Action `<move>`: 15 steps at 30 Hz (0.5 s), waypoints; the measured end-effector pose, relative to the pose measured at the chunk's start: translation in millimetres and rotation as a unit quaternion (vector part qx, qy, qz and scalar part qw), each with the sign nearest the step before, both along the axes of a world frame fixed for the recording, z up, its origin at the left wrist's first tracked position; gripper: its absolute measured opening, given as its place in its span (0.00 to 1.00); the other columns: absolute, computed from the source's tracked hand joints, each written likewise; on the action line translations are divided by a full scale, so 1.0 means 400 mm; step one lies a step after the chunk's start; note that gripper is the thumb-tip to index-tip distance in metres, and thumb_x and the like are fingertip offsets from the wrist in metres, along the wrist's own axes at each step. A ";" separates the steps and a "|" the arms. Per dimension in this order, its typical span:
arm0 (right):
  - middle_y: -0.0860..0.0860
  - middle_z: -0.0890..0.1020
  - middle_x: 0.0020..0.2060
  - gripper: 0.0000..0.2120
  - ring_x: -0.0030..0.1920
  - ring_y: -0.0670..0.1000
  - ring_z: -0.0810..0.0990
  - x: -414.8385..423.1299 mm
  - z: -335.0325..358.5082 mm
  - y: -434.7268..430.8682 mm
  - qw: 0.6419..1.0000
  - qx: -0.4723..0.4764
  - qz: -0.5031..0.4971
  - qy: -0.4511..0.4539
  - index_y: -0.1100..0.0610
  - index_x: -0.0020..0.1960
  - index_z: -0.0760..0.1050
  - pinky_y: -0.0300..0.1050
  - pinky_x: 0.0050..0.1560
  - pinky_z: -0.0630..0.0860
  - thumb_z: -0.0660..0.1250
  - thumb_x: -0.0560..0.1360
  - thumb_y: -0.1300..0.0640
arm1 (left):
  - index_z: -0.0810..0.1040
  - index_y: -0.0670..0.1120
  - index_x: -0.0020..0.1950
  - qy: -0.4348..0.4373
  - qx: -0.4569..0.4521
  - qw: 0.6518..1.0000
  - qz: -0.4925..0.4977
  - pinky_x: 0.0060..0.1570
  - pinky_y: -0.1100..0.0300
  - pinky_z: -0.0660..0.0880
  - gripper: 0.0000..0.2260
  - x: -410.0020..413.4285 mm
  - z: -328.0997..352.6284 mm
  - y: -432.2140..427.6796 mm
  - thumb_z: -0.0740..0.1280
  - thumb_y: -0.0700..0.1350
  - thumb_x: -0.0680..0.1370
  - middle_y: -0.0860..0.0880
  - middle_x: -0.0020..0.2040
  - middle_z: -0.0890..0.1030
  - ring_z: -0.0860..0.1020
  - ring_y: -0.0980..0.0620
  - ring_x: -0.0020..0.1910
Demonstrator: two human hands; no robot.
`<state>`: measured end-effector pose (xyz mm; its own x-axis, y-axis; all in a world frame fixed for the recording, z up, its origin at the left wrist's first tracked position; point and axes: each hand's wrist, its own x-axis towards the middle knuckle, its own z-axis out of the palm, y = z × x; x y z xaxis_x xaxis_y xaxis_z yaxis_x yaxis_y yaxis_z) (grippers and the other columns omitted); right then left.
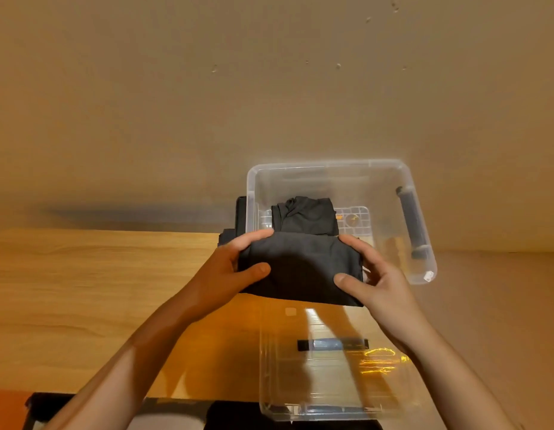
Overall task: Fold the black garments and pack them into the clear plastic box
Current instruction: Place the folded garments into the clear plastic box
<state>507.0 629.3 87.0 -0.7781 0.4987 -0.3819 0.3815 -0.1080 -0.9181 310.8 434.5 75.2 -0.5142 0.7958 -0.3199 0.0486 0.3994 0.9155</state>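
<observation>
Black folded cloth (300,268) hangs at the near rim of the clear plastic box (420,243); your left hand (235,265) and right hand (373,276) grip its ends, fingers (257,236) curled. One folded garment (306,218) already lies inside; yours isn't packed yet.

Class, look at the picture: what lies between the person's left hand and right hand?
A folded black garment, as the head view shows: the left hand grips one side of it and the right hand grips the other.
</observation>
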 end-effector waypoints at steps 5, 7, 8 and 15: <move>0.41 0.74 0.65 0.28 0.66 0.45 0.74 -0.032 -0.048 0.161 0.999 0.013 0.014 -0.043 0.41 0.71 0.72 0.49 0.64 0.78 0.72 0.76 0.62 | 0.66 0.63 0.73 0.059 -0.043 0.997 -0.006 0.51 0.77 0.71 0.26 0.002 -0.053 0.158 0.70 0.43 0.80 0.58 0.69 0.69 0.71 0.70 0.60; 0.40 0.75 0.61 0.28 0.61 0.45 0.77 -0.065 -0.098 0.209 0.998 0.014 0.021 -0.061 0.44 0.72 0.72 0.46 0.58 0.80 0.72 0.76 0.63 | 0.67 0.60 0.74 0.054 -0.060 0.997 0.007 0.50 0.76 0.72 0.25 -0.002 -0.086 0.213 0.69 0.42 0.80 0.58 0.67 0.69 0.72 0.66 0.59; 0.41 0.75 0.60 0.28 0.60 0.45 0.77 -0.082 -0.132 0.228 0.997 0.014 0.025 -0.070 0.46 0.72 0.73 0.44 0.57 0.80 0.72 0.75 0.64 | 0.68 0.59 0.74 0.051 -0.065 0.996 0.014 0.53 0.74 0.72 0.24 -0.003 -0.107 0.234 0.69 0.42 0.80 0.57 0.66 0.69 0.73 0.63 0.60; 0.56 0.77 0.64 0.31 0.61 0.58 0.78 -0.174 -0.374 0.288 0.979 0.000 0.105 -0.173 0.52 0.70 0.75 0.56 0.59 0.81 0.74 0.70 0.70 | 0.71 0.52 0.70 0.048 -0.183 0.982 0.008 0.43 0.72 0.72 0.24 -0.015 -0.267 0.304 0.69 0.34 0.77 0.53 0.63 0.69 0.71 0.53 0.60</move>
<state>437.3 744.5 -62.7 -0.6876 0.3411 -0.6410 0.6835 0.0059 -0.7299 305.0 556.0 -31.6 -0.5681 0.6275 -0.5325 0.1184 0.7027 0.7016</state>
